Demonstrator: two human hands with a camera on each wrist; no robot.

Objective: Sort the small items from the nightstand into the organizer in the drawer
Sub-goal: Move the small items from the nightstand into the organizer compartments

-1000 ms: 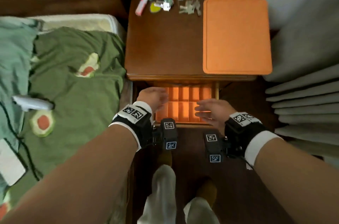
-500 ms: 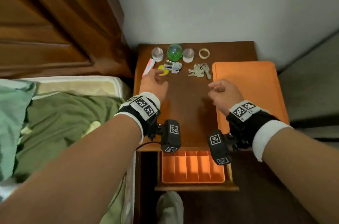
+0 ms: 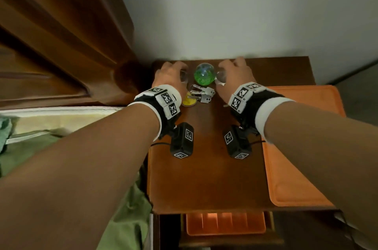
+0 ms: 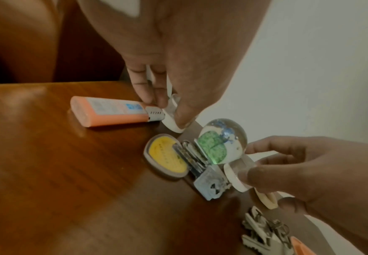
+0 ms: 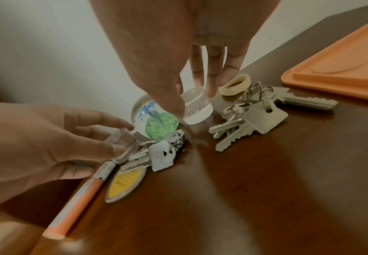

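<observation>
Two small clear glass pieces flank a green glass ball [image 3: 204, 74] at the back of the nightstand [image 3: 204, 168]. My left hand [image 4: 169, 108] pinches the left clear piece [image 4: 173, 119] between thumb and fingers, and the piece is tilted. My right hand [image 5: 193, 98] pinches the right clear piece [image 5: 197, 112] the same way. In front of the ball lie a yellow tag [image 4: 165, 155] with keys and a padlock [image 4: 209, 184]. An orange tube [image 4: 108, 112] lies left of my left hand. The orange organizer [image 3: 225, 225] sits in the open drawer below.
A cream ring [image 5: 235, 84] and a second bunch of keys [image 5: 250, 119] lie right of my right hand. An orange lid [image 3: 296, 168] covers the nightstand's right side. The wall runs right behind the items, a wooden headboard [image 3: 61, 45] and the bed stand to the left.
Both hands rose from the drawer, crossed the nightstand top to its back edge and took hold of the two clear glass pieces. The view tilted up toward the wall.
</observation>
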